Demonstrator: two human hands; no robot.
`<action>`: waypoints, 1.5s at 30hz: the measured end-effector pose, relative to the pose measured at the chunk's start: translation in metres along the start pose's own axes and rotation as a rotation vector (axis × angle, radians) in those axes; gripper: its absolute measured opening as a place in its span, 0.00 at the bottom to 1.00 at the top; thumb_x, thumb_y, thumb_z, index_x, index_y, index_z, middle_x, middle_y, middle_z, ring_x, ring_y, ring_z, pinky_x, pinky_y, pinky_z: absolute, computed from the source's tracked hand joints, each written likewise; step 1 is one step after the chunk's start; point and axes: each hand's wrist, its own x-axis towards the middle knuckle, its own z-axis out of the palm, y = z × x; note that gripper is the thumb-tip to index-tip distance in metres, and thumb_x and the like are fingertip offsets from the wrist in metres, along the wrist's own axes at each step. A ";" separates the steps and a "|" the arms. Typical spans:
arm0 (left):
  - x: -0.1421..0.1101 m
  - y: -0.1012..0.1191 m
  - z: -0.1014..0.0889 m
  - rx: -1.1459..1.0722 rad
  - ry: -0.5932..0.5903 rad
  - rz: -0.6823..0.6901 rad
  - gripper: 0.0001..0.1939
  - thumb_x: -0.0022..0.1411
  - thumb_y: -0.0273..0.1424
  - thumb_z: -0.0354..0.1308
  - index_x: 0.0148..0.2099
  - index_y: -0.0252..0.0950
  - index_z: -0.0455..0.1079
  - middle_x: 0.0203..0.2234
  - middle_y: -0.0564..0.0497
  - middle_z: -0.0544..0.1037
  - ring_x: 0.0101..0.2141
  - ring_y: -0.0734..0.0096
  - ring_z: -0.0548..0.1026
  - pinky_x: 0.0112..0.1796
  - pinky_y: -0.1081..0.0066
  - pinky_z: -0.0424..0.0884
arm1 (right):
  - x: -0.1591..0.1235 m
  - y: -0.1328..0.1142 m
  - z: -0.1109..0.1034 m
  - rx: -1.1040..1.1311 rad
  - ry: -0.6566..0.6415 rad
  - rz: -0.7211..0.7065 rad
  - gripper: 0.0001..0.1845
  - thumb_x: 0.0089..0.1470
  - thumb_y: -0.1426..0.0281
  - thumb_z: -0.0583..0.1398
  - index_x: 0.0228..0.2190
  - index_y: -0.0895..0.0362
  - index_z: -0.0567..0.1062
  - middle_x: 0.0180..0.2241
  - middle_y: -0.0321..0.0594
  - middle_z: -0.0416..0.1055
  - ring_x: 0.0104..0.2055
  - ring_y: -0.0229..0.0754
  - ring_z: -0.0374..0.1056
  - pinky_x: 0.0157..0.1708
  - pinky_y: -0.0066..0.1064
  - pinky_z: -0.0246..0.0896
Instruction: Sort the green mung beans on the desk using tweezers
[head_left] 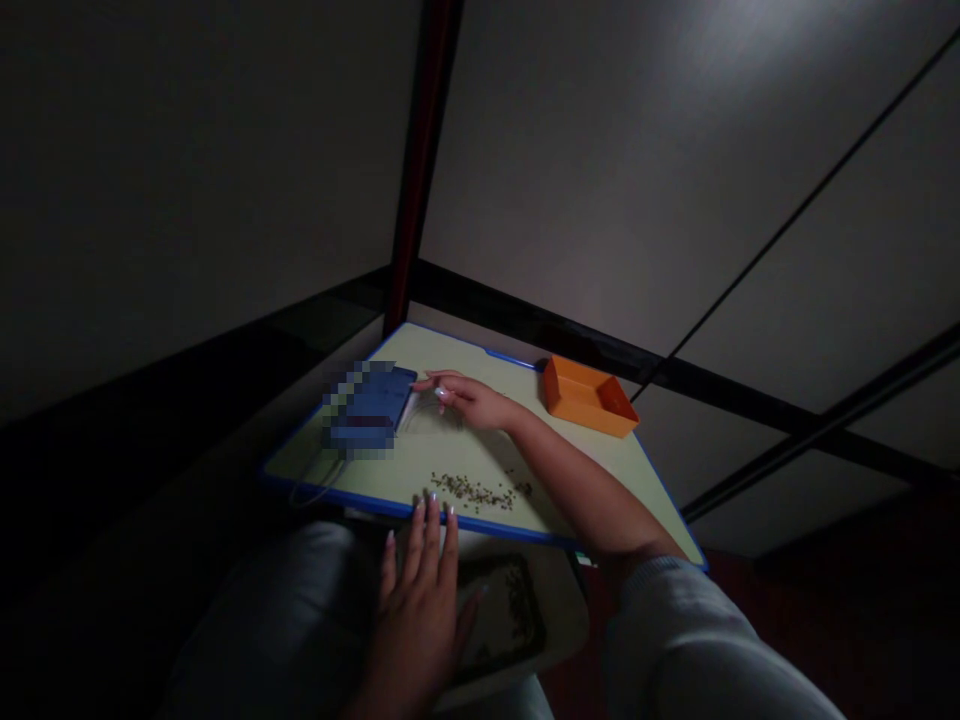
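- The right hand (476,402) is held over the table with its fingers partly curled, the fingertips beside the flat, dark blue, slab-like device (382,397); whether it pinches anything cannot be told.
- The left hand (420,605) is open and grips nothing visible, fingers extended at the blue edge of the pale yellow-green table (450,352), just beside the small brown, grain-like pieces (476,493).
- These pieces lie loosely scattered near the table's close edge. They look light, hard and apt to roll or skid; a fingertip-and-thumb pinch on one at a time should suit, or a gentle sweep for several.
- The device lies on the table's left part, partly blurred. It looks stiff, fairly light, perhaps smooth and breakable; its long side edges offer the best hold, away from the thin pale cable (315,494).
- The open orange rectangular box (589,409) stands at the far right, seemingly stiff and light, easiest taken by opposite walls.
- Below the table edge, a pale, shallow container (574,610) holds similar pieces; it is best kept level, held by its rim.
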 end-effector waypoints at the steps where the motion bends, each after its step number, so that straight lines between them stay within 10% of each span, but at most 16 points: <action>1: 0.000 0.000 0.000 -0.002 -0.001 0.000 0.40 0.58 0.46 0.46 0.66 0.33 0.40 0.67 0.39 0.52 0.67 0.55 0.45 0.59 0.51 0.53 | -0.008 -0.001 -0.004 0.026 0.020 0.006 0.19 0.66 0.66 0.48 0.30 0.60 0.74 0.50 0.47 0.71 0.61 0.41 0.57 0.60 0.37 0.49; 9: 0.001 0.000 0.005 -0.081 0.013 0.029 0.41 0.57 0.44 0.47 0.66 0.30 0.39 0.66 0.34 0.50 0.68 0.50 0.42 0.59 0.45 0.54 | -0.136 -0.010 -0.031 -0.054 0.350 0.377 0.23 0.63 0.54 0.49 0.31 0.58 0.71 0.29 0.38 0.68 0.34 0.39 0.64 0.39 0.30 0.60; 17: 0.006 0.004 0.002 -0.207 -0.012 0.039 0.41 0.58 0.40 0.45 0.66 0.27 0.34 0.66 0.26 0.44 0.67 0.42 0.40 0.58 0.35 0.51 | -0.251 -0.024 0.019 -0.277 0.805 0.749 0.17 0.63 0.61 0.44 0.26 0.54 0.62 0.26 0.38 0.64 0.31 0.40 0.61 0.33 0.29 0.57; 45: 0.012 0.002 -0.010 -0.197 -0.080 0.068 0.43 0.58 0.41 0.47 0.66 0.27 0.31 0.65 0.21 0.45 0.66 0.35 0.41 0.54 0.30 0.54 | -0.216 -0.043 0.034 -0.703 0.423 1.151 0.17 0.64 0.64 0.47 0.38 0.58 0.73 0.33 0.49 0.76 0.32 0.47 0.71 0.28 0.32 0.50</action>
